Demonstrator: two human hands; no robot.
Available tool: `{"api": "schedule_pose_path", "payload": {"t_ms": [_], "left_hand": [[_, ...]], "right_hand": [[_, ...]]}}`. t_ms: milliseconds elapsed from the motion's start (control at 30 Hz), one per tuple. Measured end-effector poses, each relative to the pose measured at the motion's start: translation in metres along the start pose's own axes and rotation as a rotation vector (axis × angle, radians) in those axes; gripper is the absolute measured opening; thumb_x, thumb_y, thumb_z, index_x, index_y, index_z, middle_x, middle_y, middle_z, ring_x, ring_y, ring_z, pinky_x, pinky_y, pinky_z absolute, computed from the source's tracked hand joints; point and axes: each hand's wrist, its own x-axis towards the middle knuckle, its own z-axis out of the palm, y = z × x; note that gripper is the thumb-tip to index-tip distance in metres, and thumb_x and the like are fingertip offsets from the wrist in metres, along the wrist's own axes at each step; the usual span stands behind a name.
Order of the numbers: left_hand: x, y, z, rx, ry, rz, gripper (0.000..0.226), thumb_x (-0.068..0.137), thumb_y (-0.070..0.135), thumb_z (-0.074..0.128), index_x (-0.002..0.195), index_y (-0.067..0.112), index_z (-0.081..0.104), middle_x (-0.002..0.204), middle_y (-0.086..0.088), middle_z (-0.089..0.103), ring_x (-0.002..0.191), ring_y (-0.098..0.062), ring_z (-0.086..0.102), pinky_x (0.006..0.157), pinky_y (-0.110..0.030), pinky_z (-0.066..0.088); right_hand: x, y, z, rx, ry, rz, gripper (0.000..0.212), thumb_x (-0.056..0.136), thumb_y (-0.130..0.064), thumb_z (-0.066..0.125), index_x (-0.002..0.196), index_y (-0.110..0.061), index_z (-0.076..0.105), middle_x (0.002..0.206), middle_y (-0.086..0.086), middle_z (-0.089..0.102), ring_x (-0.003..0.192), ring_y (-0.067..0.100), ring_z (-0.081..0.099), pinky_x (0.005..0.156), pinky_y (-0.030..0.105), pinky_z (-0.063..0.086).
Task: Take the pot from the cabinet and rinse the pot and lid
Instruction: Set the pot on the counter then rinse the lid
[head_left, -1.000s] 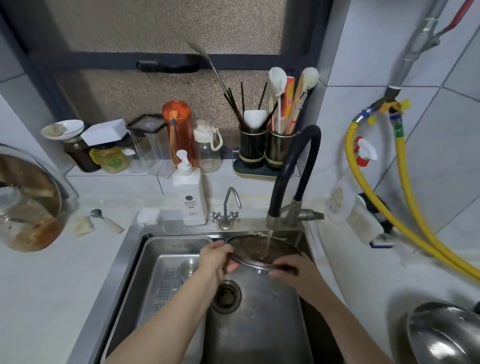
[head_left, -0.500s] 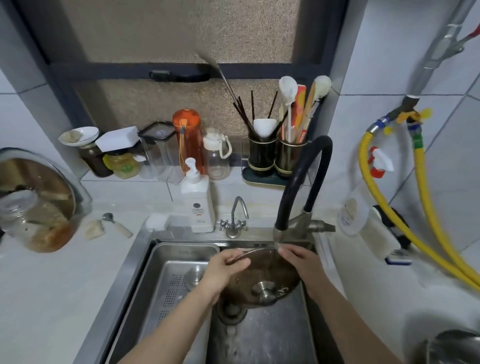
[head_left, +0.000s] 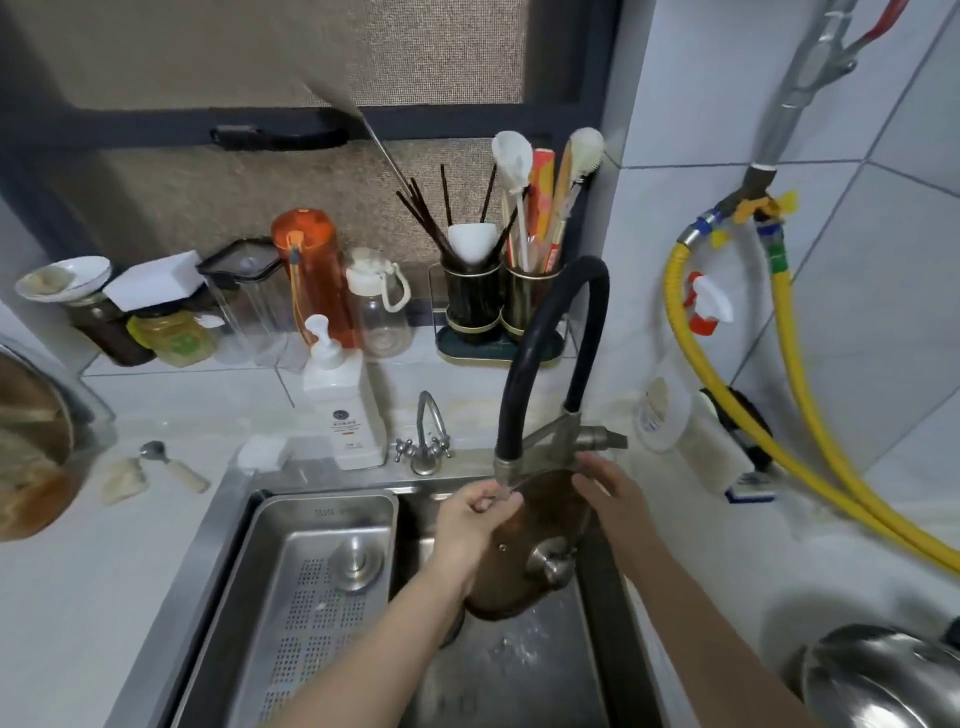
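Observation:
A glass lid with a metal knob stands tilted on edge over the sink basin, knob side facing me. My left hand grips its upper left rim, right under the outlet of the black hose faucet. Water runs from the outlet onto the rim. My right hand touches the upper right rim with fingers spread. The steel pot sits on the counter at the lower right, partly cut off by the frame.
A perforated steel drain tray fills the sink's left half. A soap dispenser and a small tap stand behind the sink. Utensil holders, bottles and jars line the sill. Yellow hoses hang at right.
The lid went from lying flat under the stream to standing on edge with its knob toward me. Both hands shifted up along the rim toward the faucet outlet.

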Motion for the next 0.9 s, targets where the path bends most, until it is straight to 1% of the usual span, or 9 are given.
{"api": "schedule_pose_path", "payload": {"t_ms": [67,167,267,367,533,600,700,800,900], "left_hand": [[0.003,0.002,0.004,-0.035,-0.023,0.003,0.007,0.081,-0.003,0.067,0.080,-0.002,0.060,0.076,-0.017,0.047,0.067,-0.019,0.051,0.065,-0.017,0.049],[0.007,0.004,0.005,-0.072,-0.002,-0.033,0.008,0.082,-0.003,0.065,0.089,-0.002,0.068,0.070,-0.016,0.058,0.063,-0.020,0.057,0.061,-0.021,0.052],[0.010,0.005,0.001,-0.116,0.062,-0.088,0.016,0.083,-0.005,0.062,0.098,-0.002,0.068,0.058,-0.002,0.068,0.053,-0.012,0.064,0.056,-0.021,0.054],[0.010,0.008,-0.006,-0.208,0.094,-0.128,0.015,0.086,0.000,0.061,0.097,0.006,0.069,0.060,-0.004,0.071,0.050,-0.012,0.065,0.051,-0.022,0.052],[0.009,0.008,-0.021,-0.316,0.136,-0.208,0.014,0.086,0.008,0.064,0.096,0.011,0.072,0.072,-0.009,0.074,0.071,-0.024,0.066,0.072,-0.034,0.056],[0.010,0.006,-0.026,-0.330,0.167,-0.225,0.013,0.086,0.010,0.065,0.097,0.011,0.071,0.068,-0.007,0.074,0.066,-0.022,0.066,0.066,-0.032,0.055],[0.010,0.003,-0.033,-0.349,0.209,-0.251,0.008,0.086,0.010,0.064,0.091,0.011,0.070,0.062,-0.003,0.073,0.054,-0.014,0.068,0.056,-0.024,0.056],[0.008,0.003,-0.037,-0.374,0.244,-0.286,0.007,0.087,0.010,0.063,0.090,0.009,0.069,0.059,-0.003,0.072,0.050,-0.013,0.066,0.054,-0.024,0.055],[0.003,0.004,-0.045,-0.393,0.279,-0.346,0.008,0.088,0.007,0.061,0.082,0.009,0.066,0.050,-0.002,0.068,0.042,-0.012,0.063,0.046,-0.024,0.054]], "right_hand": [[0.009,0.005,-0.010,-0.071,0.036,0.027,0.036,0.093,-0.016,0.054,0.129,-0.015,0.052,0.135,0.005,0.051,0.119,0.016,0.047,0.099,0.028,0.037],[0.026,0.015,-0.020,-0.238,0.020,-0.005,0.045,0.093,-0.015,0.054,0.136,-0.011,0.043,0.143,0.011,0.040,0.128,0.019,0.038,0.107,0.026,0.029],[0.046,0.021,-0.025,-0.369,-0.016,0.040,0.054,0.091,-0.015,0.057,0.141,-0.010,0.036,0.147,0.019,0.027,0.137,0.033,0.026,0.114,0.043,0.024],[0.063,0.023,-0.025,-0.419,-0.060,0.128,0.064,0.090,-0.018,0.060,0.145,-0.015,0.029,0.154,0.016,0.016,0.141,0.037,0.018,0.113,0.045,0.022],[0.073,0.027,-0.022,-0.412,-0.014,0.040,0.047,0.085,-0.006,0.064,0.130,-0.004,0.051,0.146,0.021,0.033,0.133,0.037,0.034,0.111,0.045,0.030],[0.072,0.030,-0.021,-0.404,0.043,-0.027,0.036,0.082,0.000,0.065,0.117,0.001,0.061,0.134,0.022,0.045,0.125,0.036,0.042,0.108,0.040,0.033],[0.065,0.029,-0.019,-0.367,0.039,0.000,0.036,0.083,0.003,0.061,0.119,0.001,0.057,0.134,0.019,0.042,0.125,0.031,0.041,0.100,0.026,0.030],[0.053,0.021,-0.015,-0.348,-0.025,0.049,0.046,0.087,-0.001,0.057,0.132,-0.002,0.046,0.141,0.014,0.035,0.130,0.029,0.037,0.104,0.029,0.031],[0.014,0.014,0.004,-0.251,-0.115,0.105,0.041,0.093,-0.017,0.054,0.133,-0.012,0.046,0.132,0.008,0.051,0.116,0.022,0.051,0.099,0.036,0.044]]}}
